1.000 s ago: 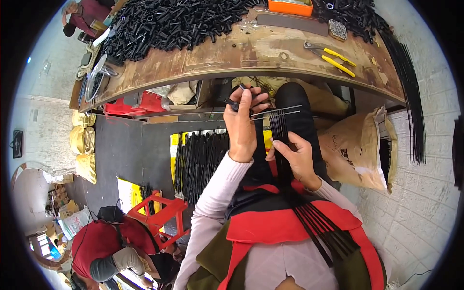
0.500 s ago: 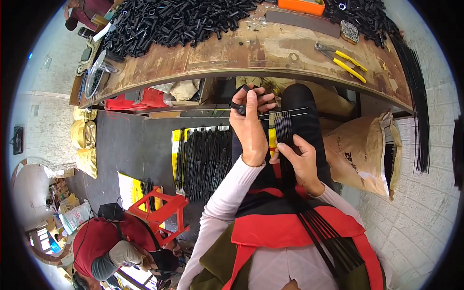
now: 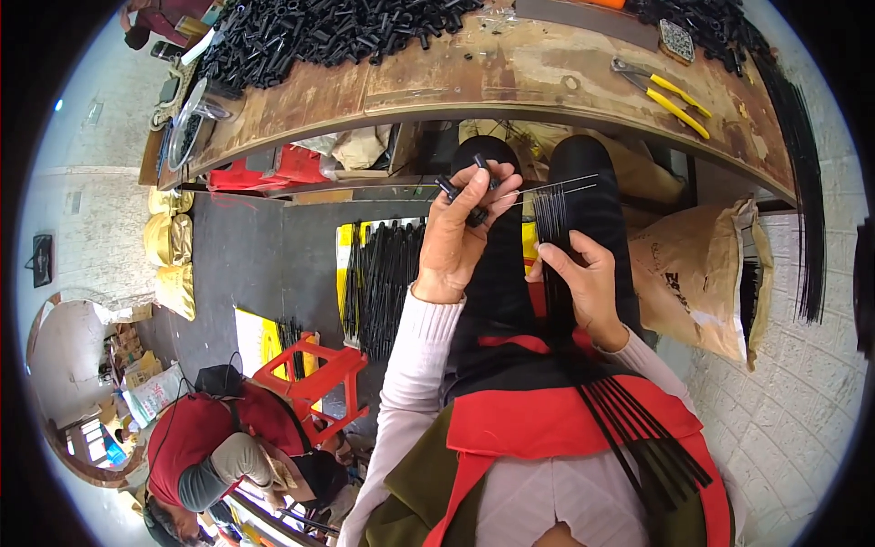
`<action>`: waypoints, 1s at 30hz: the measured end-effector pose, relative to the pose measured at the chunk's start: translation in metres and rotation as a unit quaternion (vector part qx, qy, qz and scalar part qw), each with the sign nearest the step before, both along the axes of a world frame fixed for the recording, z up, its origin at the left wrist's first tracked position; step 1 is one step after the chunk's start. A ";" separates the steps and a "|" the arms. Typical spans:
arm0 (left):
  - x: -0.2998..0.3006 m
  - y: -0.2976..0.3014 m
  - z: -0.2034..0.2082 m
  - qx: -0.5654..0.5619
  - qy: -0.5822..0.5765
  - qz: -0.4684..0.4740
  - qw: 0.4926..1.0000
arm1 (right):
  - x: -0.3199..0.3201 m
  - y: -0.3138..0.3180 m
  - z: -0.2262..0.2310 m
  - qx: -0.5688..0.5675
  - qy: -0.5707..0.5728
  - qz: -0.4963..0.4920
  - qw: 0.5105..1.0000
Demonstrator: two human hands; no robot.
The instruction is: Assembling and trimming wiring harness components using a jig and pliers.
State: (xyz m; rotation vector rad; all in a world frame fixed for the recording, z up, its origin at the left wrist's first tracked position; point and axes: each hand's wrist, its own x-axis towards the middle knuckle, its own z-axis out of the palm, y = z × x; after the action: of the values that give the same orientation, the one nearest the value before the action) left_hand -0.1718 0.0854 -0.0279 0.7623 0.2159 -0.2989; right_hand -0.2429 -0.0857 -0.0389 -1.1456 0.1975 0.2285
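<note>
Over my lap, loose black rods (image 3: 643,433) lie fanned on the red apron (image 3: 556,424), within easy reach. My right hand (image 3: 583,287) closes on a comb of thin black rods (image 3: 550,219), keeping them upright. My left hand (image 3: 456,237) pinches small black tube pieces (image 3: 465,191) against a thin wire (image 3: 556,185), raised higher than a second ago. Beyond, yellow-handled pliers (image 3: 670,94) rest on the worn workbench (image 3: 474,77).

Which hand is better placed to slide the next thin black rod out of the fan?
Probably the right hand: its fingers rest on the fan of thin black rods over the lap. The left hand is raised and already grips small black tubes.
</note>
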 end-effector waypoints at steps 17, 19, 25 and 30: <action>-0.013 -0.010 0.009 0.013 -0.007 -0.052 0.999 | -0.011 0.003 0.001 0.024 -0.042 -0.025 0.998; -0.014 -0.011 0.009 0.012 -0.003 -0.055 0.998 | -0.011 0.002 -0.001 0.024 -0.045 -0.025 0.998; -0.014 -0.012 0.003 0.017 -0.042 -0.030 0.999 | -0.011 0.004 -0.002 0.023 -0.052 -0.022 0.998; -0.015 -0.013 0.004 0.032 -0.045 -0.007 0.998 | -0.010 0.006 -0.001 0.025 -0.052 -0.023 0.998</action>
State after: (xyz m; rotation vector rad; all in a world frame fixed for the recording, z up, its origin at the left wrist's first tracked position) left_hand -0.1865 0.0722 -0.0241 0.8387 0.1348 -0.2718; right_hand -0.2528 -0.0793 -0.0394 -1.0992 0.1256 0.1310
